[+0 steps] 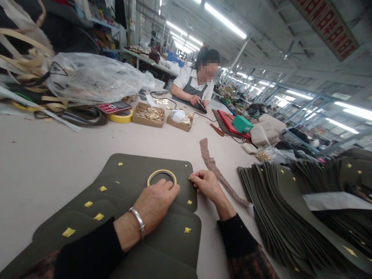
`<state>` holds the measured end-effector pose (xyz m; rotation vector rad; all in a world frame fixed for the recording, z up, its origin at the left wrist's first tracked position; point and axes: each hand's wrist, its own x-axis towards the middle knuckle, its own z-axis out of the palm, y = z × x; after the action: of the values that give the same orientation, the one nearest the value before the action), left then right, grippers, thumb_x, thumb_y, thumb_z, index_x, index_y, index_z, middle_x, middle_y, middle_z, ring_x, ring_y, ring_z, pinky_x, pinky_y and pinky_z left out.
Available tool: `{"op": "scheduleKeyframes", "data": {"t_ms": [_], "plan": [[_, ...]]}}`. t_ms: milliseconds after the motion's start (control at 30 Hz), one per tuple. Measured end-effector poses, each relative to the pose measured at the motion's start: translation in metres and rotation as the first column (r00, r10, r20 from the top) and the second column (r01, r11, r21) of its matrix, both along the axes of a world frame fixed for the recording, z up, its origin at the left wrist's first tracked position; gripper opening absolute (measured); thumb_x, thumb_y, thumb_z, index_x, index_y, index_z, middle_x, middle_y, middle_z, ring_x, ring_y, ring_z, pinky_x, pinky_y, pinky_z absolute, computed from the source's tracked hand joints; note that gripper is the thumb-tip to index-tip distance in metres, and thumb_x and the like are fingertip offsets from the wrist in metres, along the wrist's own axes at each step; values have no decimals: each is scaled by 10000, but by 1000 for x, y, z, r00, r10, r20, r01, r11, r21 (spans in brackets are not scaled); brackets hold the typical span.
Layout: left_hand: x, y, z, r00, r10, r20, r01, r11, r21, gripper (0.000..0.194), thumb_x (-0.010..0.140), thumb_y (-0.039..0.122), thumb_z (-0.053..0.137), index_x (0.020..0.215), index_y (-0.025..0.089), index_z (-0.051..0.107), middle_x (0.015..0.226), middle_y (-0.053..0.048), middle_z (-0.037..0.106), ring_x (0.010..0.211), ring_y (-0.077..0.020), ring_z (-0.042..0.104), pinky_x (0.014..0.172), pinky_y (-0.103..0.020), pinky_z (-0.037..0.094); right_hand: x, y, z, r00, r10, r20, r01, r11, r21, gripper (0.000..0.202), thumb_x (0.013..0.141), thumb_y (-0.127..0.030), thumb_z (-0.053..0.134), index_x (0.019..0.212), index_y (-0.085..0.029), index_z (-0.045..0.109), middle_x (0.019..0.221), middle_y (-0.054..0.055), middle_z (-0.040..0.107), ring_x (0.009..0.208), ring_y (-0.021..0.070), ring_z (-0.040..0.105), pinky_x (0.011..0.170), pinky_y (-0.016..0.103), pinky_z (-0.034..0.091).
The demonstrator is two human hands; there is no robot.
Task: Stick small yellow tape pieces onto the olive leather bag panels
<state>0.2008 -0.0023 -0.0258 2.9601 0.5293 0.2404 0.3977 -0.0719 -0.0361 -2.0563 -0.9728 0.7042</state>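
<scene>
your left hand [155, 203] gripped the near rim of the yellow tape roll [161, 171] over the dark green panels [133, 174]; your right hand [207, 184] pinched a yellow tape bit [190, 178] at their right edge. a dragging roll could have shifted the panels; adhesive clinging to your skin could have set the bit crooked. beyond, boxes [147, 121] of gold fittings [149, 113] stood on the pale table [78, 151] near a co-worker [195, 87], and tube lights [225, 20] lined the workshop.

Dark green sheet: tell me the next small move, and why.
Probably press the yellow scrap down: the right hand pinches it near the right edge of the dark green sheet, where similar yellow pieces lie. The left hand touches the tape roll.
</scene>
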Motion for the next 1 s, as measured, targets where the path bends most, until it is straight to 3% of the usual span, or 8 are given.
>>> {"op": "scheduleKeyframes", "data": {"t_ms": [233,367,467,567,667,767,900,1000], "plan": [[-1,0,2,1000,2,-5,-2,999,-35,169,875,64,447,881,192,558,854,-48,622,812,-219,561,627,-307,484,3,7,5,966,116,231,-107,993,-49,104,737,-183,605,659,-174,674,546,-29,601,510,100,545,499,192,390],[-2,-1,1,1000,0,16,1,999,-34,178,873,59,442,878,191,560,847,-51,618,808,-207,558,634,-295,480,10,3,3,960,140,241,-127,990,-68,193,777,-246,623,948,-184,687,529,-56,597,464,110,554,495,208,409],[-2,-1,0,1000,4,29,-3,1000,-27,167,875,68,452,881,192,562,842,-49,620,800,-201,558,633,-287,475,14,-4,3,929,96,357,-123,991,52,209,840,-298,579,976,-173,678,598,-27,641,540,130,594,560,232,456],[-2,-1,0,1000,3,30,-2,1000,-22,173,881,70,445,890,193,566,849,-48,628,806,-210,560,629,-292,470,12,-10,6,825,165,540,-286,947,147,155,871,-235,548,858,-179,692,793,34,696,722,151,634,707,258,488],[-2,0,0,1000,9,25,-8,1000,-28,174,878,69,447,892,194,568,853,-46,631,806,-212,562,617,-288,462,6,-11,10,674,326,663,-459,888,30,166,881,-154,527,890,-185,690,841,48,677,776,157,631,764,263,483],[-2,0,0,1000,10,28,-9,1000,-29,164,880,75,452,883,192,568,851,-46,632,799,-210,561,617,-290,460,2,-7,14,575,418,703,-492,863,-111,196,899,-135,499,920,-179,689,850,59,668,790,166,631,766,262,479],[-2,1,-1,1000,5,30,-4,1000,-31,166,907,109,426,888,193,568,859,-49,633,798,-218,558,613,-303,461,0,4,22,587,500,637,-455,854,-251,205,888,-131,509,903,-182,707,885,71,700,838,177,645,796,260,464],[-2,1,-1,1000,6,15,-5,999,-38,153,902,112,435,892,190,566,862,-51,632,805,-213,555,614,-291,457,1,16,28,646,526,553,-408,850,-332,189,824,-123,569,735,-195,719,774,50,719,763,178,654,722,247,450]]}}
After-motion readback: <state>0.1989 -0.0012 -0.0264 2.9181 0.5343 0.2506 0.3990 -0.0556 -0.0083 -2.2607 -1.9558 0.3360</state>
